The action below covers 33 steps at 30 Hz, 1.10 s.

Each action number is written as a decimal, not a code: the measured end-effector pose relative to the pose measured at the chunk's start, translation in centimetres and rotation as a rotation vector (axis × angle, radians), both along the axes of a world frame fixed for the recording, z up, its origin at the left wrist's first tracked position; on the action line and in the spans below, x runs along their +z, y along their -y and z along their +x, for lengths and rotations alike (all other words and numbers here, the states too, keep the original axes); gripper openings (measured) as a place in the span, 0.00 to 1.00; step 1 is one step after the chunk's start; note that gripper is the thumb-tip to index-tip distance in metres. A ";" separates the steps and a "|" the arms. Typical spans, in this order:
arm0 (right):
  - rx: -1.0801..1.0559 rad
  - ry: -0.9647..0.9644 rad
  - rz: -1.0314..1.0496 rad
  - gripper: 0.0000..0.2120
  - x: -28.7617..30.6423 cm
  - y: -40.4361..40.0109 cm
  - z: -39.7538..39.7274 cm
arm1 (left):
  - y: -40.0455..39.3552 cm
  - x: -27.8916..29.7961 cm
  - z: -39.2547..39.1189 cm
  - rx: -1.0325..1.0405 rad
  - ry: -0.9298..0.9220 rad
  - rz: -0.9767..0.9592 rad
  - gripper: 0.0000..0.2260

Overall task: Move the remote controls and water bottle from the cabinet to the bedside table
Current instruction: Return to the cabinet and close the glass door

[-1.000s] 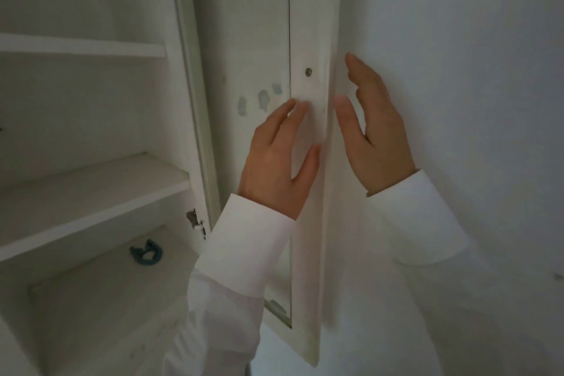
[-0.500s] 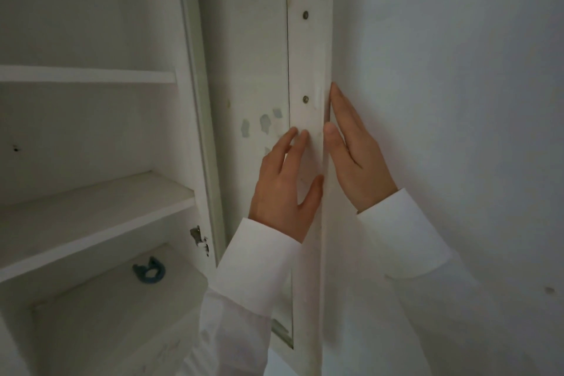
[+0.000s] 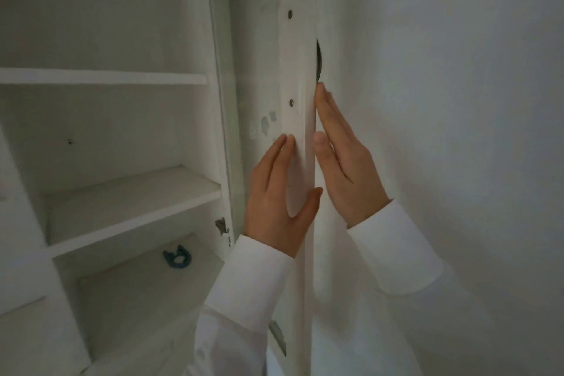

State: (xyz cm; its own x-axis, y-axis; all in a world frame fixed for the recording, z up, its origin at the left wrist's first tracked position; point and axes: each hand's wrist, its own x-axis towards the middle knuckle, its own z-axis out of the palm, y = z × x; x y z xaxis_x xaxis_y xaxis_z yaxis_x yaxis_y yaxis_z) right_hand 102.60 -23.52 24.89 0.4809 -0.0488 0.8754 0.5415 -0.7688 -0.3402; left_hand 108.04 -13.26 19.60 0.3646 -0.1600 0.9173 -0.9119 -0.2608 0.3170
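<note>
Right, from the head camera we are looking at an open white cabinet (image 3: 128, 186) with its door (image 3: 297, 137) swung out edge-on towards us. The left hand (image 3: 280, 201) lies flat on the inner face of that door, fingers straight and close together, thumb spread out across the door's edge; it grips nothing. The right hand (image 3: 345, 162) is on the other side, fingers straight and pointing upward along the outer face, thumb laid against the edge; it too holds nothing. So the door edge sits between the two flat hands. Just above the right fingertips a dark curved handle (image 3: 319, 61) peeks out from behind the edge. Both wrists show white sleeves (image 3: 393, 247).

Inside the cabinet, the shelves (image 3: 134, 195) in view are white, and on the bottom one lies a small blue ring-shaped object (image 3: 178, 258), well to the left of the hands. A metal hinge (image 3: 222, 227) sits on the frame near the middle shelf. The remote controls and the water bottle do not appear anywhere in this view, so their place cannot be told. A plain white wall (image 3: 457, 101) fills the right side.
</note>
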 end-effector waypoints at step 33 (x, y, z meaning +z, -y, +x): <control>0.567 -0.051 -0.139 0.30 -4.9 -19.6 13.0 | -23.0 -1.7 4.6 0.805 -0.028 0.012 0.30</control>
State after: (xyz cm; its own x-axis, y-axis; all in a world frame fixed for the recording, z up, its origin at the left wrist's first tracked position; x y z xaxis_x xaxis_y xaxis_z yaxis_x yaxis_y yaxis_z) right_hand 115.60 -3.92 20.02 0.4403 0.3424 0.8300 0.8668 -0.4031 -0.2935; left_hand 112.61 9.72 17.88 0.3949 0.1514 0.9062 -0.4349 -0.8380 0.3296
